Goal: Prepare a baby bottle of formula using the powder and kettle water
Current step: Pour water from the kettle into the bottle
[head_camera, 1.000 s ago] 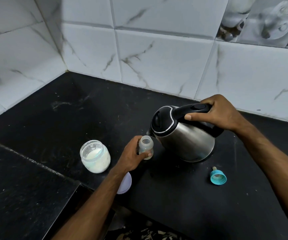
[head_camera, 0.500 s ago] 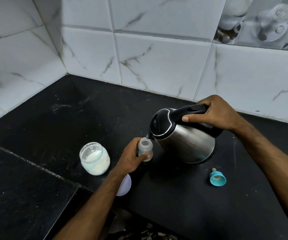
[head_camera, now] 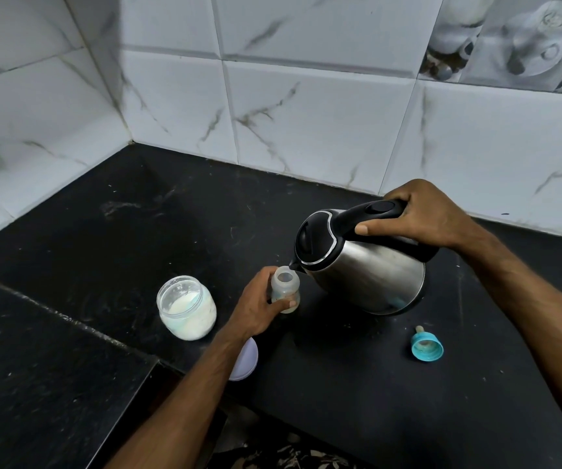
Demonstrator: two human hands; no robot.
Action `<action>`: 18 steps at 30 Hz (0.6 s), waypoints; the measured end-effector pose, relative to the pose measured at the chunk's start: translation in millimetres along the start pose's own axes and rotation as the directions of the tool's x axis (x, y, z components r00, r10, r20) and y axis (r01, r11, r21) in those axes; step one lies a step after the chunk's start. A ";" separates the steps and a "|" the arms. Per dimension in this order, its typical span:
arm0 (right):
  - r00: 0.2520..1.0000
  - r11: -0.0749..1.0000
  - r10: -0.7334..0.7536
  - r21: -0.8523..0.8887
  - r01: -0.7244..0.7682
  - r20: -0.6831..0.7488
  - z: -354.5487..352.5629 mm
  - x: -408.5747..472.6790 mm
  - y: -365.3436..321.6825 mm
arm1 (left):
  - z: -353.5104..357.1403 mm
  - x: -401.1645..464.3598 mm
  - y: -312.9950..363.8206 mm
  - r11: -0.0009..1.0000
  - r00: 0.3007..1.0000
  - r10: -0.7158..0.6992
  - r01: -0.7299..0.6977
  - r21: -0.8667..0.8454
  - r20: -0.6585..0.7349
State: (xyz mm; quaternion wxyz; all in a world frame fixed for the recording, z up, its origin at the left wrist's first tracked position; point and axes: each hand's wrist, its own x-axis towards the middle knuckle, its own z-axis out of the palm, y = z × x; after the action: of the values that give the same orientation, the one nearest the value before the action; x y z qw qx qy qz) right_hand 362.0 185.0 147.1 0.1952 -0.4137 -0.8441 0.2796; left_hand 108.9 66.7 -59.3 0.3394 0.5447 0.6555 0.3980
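Note:
A small clear baby bottle stands upright on the black counter, its mouth uncovered. My left hand grips its body from the left. My right hand holds the black handle of a steel kettle, which is tilted left with its spout right over the bottle's mouth. An open glass jar of white powder sits left of the bottle. The bottle's teal teat ring lies on the counter to the right.
A pale round lid lies half hidden under my left forearm near the counter's front edge. White marble tiles form the corner wall behind. A lower dark ledge runs along the left front.
The kettle has tipped further left and its spout has come down onto the bottle's mouth. My left hand has kept its hold on the bottle.

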 end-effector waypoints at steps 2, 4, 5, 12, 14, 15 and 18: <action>1.000 1.000 0.002 -0.003 -0.002 0.006 0.0 -0.2 -0.1 | 0.2 -0.1 -0.2 1.000 1.000 0.006 -0.006 -0.002 -0.003; 1.000 1.000 0.002 -0.008 -0.002 0.005 0.2 0.1 0.6 | 0.4 -0.5 0.5 1.000 1.000 0.007 -0.007 0.006 -0.006; 1.000 1.000 0.003 -0.012 -0.003 0.003 0.3 0.3 0.8 | 0.5 -0.6 0.6 1.000 1.000 0.005 -0.005 0.009 -0.007; 1.000 1.000 0.003 -0.013 -0.003 0.007 -0.7 1.3 1.2 | 1.2 -1.1 -1.3 1.000 1.000 0.012 -0.012 -0.005 -0.017; 1.000 1.000 0.002 -0.010 -0.002 0.007 -0.5 1.6 1.7 | 1.2 -1.7 -0.9 1.000 1.000 0.016 -0.017 -0.009 -0.023; 1.000 1.000 0.000 -0.013 0.000 0.007 -0.4 1.9 1.9 | 1.4 -1.7 -1.0 1.000 1.000 0.016 -0.016 -0.012 -0.023; 1.000 1.000 -0.006 -0.017 0.007 0.009 -0.3 2.1 1.8 | 1.9 -1.6 -1.4 1.000 1.000 0.008 -0.008 -0.015 -0.025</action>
State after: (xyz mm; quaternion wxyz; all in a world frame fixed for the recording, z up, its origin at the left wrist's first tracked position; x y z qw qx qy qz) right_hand 362.0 187.7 146.4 0.1886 -0.4112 -0.8488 0.2737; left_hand 110.2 65.3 -61.4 0.3337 0.5395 0.6546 0.4112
